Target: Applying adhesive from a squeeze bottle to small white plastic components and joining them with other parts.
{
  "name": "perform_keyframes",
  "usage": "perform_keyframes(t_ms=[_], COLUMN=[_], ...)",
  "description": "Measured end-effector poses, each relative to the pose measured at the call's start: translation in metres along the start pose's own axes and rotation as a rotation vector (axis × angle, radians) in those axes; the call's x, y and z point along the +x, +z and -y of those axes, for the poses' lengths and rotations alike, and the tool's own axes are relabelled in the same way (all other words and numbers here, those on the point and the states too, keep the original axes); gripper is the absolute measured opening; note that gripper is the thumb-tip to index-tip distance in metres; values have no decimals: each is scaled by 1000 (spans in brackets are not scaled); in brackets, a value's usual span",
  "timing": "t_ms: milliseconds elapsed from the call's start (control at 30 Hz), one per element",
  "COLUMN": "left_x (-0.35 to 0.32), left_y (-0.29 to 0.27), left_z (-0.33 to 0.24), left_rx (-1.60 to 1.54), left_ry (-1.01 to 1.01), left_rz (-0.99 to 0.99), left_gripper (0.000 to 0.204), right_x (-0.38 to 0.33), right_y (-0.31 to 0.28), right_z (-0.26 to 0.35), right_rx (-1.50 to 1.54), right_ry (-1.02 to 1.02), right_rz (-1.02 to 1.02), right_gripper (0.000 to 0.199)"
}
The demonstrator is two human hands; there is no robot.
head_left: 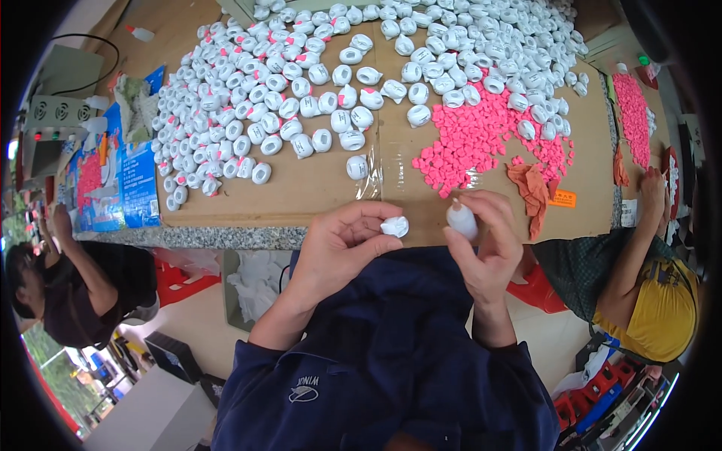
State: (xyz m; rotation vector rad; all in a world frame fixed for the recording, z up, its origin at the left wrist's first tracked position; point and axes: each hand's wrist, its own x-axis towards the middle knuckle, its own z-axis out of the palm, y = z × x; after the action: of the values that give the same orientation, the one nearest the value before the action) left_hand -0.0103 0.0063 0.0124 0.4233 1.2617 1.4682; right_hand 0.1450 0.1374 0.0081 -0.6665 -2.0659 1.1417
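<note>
Above the table's near edge, my left hand point(335, 248) pinches a small white rounded plastic piece point(395, 226) between thumb and fingers. My right hand point(492, 252) is closed around a small whitish squeeze bottle point(462, 221), its narrow tip pointing up and away from me. The two hands are a short gap apart, and the bottle does not touch the piece. Just beyond them, a single white piece point(357, 167) rests on the cardboard. A spread pile of small pink parts point(466, 139) lies beyond my right hand.
Many white pieces point(248, 105), some with pink parts, cover the far cardboard point(286, 203). An orange cloth point(532, 192) lies at the right. One person point(90, 293) sits at the left and another point(647, 301) at the right. A white bottle point(141, 33) lies far left.
</note>
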Motion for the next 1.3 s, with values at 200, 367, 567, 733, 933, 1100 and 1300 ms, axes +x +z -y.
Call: perform_keyframes(t_ms=[200, 367, 567, 733, 933, 1100, 1300], left_x=[-5, -7, -4, -3, -1, 0, -1], left_y=[-1, 0, 8, 12, 14, 18, 20], left_z=[6, 7, 7, 9, 10, 14, 16], left_rx=[13, 43, 28, 45, -28, -60, -52], left_ry=[41, 73, 59, 67, 28, 79, 96], left_rz=[1, 22, 51, 54, 35, 62, 59], left_gripper=[32, 31, 29, 29, 33, 25, 28], right_x=[2, 5, 29, 35, 26, 7, -4], right_y=[27, 7, -12, -11, -16, -12, -6], right_z=[-4, -3, -25, -17, -10, 26, 25], right_rx=[-55, -124, -483, -523, -357, -228, -264], right_ry=[13, 62, -19, 90, 0, -36, -163], right_rz=[-16, -208, -251, -76, -102, 5, 151], right_gripper=[35, 28, 9, 9, 12, 15, 19])
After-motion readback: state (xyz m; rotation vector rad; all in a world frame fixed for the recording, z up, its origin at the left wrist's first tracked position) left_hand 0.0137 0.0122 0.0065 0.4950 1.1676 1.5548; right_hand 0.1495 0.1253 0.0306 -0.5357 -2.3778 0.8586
